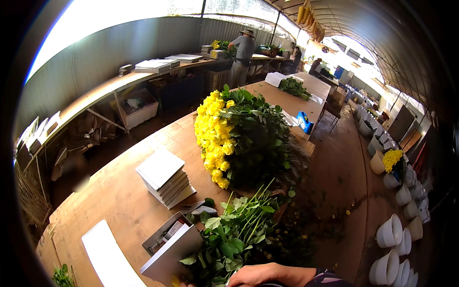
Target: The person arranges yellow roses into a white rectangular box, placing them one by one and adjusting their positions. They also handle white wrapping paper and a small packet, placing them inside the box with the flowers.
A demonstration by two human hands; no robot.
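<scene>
My right hand [253, 275] comes in at the lower edge, its back toward me, close against a bunch of green leafy stems [234, 239]. Its fingertips run out of the picture, so what they hold is hidden. My left hand cannot be made out. Left of the stems, a white cardboard sheet [173, 256] stands tilted beside an open box [165, 234] of small items. A bit of yellow bloom shows at the sheet's lower end. Beyond lies a large pile of yellow roses [215, 136], blooms to the left and dark leaves to the right.
A stack of white cards [165, 174] and a long white sheet [109, 253] lie on the wooden table [110, 201]. A blue tool [304, 122] rests near its right edge. White buckets [389, 230] line the right-hand floor. A person [244, 55] stands at the back bench.
</scene>
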